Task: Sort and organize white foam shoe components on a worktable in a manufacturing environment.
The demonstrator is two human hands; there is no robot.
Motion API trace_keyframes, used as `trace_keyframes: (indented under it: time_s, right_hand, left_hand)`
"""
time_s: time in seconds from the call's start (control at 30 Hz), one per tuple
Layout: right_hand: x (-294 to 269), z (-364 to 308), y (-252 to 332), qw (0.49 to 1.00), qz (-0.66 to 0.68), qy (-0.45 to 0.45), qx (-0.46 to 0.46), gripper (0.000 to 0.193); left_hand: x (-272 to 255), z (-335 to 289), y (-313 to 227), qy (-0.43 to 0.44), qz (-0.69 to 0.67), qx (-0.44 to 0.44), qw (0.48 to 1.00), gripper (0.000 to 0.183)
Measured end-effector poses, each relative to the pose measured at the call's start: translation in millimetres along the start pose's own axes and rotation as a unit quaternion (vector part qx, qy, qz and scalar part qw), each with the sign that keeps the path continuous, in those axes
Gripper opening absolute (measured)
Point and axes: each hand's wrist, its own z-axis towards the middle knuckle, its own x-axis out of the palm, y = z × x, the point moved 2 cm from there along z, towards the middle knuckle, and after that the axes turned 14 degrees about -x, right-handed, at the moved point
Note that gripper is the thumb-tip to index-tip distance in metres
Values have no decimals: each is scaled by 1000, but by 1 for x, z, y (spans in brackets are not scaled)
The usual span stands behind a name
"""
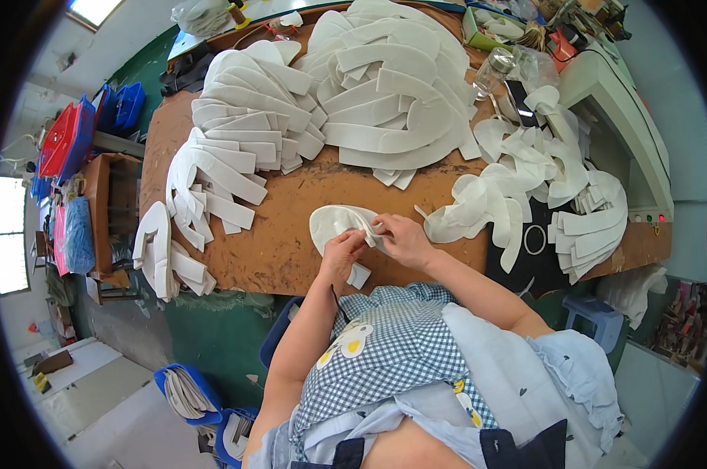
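Close in front of me, at the table's near side, both hands hold a curved white padded piece [328, 222] that looks like a shoe-upper part. My left hand [344, 255] pinches its near edge with thumb and fingers. My right hand [405, 241] grips the folded layers on the right side, fingertips close to the left hand's. Below the hands a squarish white end [358, 275] shows; I cannot tell whether it belongs to the same piece. Thin white curved pieces [467, 207] lie just right of my right hand.
A brown-topped table [314, 184] carries a large pile of white U-shaped pieces [400, 86] and fanned rows [244, 117] at left. On the right are a black mat [510, 270], another fanned stack [592, 227], a phone [521, 103], a glass jar [494, 69] and a pale machine [627, 102].
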Motion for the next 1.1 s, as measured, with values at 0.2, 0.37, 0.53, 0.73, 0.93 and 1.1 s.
trace_keyframes:
  time_s: [0.2,0.37,0.53,0.73,0.93,1.1]
  right_hand:
    - [2,-1,2,999,-12,-4,-30,32]
    - [6,0,-11,988,97,-2,120,29]
    - [24,-7,-41,985,27,20,169,32]
    - [29,-29,-86,975,-46,29,217,32]
    - [9,-32,-77,973,-84,-39,210,33]
    - [8,-27,-60,974,-153,-28,167,35]
  left_hand:
    - [-1,2,2,-23,15,4,1000,13]
    - [1,3,4,-71,98,57,991,11]
    - [-3,-2,7,-4,102,50,994,9]
    - [-47,-49,-61,152,-188,139,960,20]
    - [-96,-136,-114,110,-227,328,911,28]
    - [-104,-179,-134,-56,-25,409,910,19]
